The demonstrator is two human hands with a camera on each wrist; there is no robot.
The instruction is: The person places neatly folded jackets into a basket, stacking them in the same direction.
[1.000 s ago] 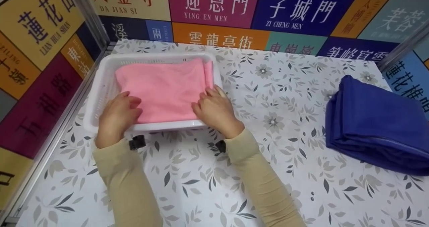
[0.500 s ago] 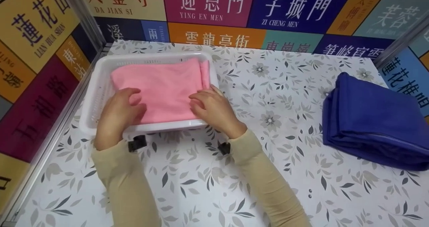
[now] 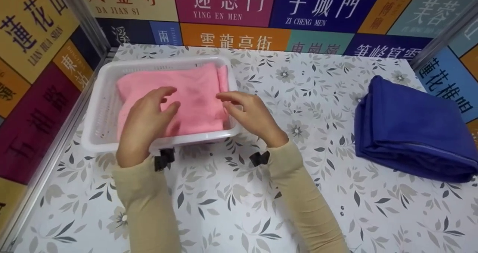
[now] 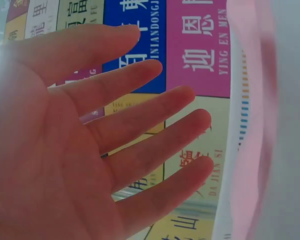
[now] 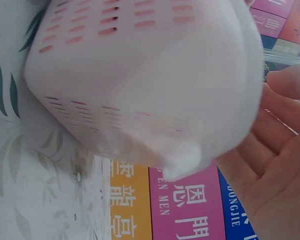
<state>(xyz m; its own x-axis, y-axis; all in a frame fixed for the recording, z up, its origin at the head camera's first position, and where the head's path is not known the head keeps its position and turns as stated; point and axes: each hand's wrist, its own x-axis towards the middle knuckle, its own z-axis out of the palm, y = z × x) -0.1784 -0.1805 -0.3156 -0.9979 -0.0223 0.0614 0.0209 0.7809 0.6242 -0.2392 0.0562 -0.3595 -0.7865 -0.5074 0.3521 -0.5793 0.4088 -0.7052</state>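
Observation:
A folded pink cloth (image 3: 186,96) lies inside a white plastic basket (image 3: 90,130) with slotted walls. Over the basket's front left part hovers my left hand (image 3: 145,122); in the left wrist view its fingers (image 4: 155,125) are spread and nearly straight, holding nothing. My right hand (image 3: 257,116) is at the basket's right rim, fingertips over the cloth's right edge. The right wrist view shows that hand (image 5: 275,150) beside the basket's outer wall (image 5: 155,65), its fingers relaxed and partly hidden behind the rim.
A folded dark blue cloth (image 3: 418,126) with a zip-like seam lies at the right of the table, which has a floral cover (image 3: 298,208). Panels with place names (image 3: 224,6) stand behind and to the left, joined by metal frame posts.
Both hands have lifted from the pink cloth, the left rising and shifting right, the right moving outward to the rim. Basket and blue cloth sit slightly further left in view as the head camera turns.

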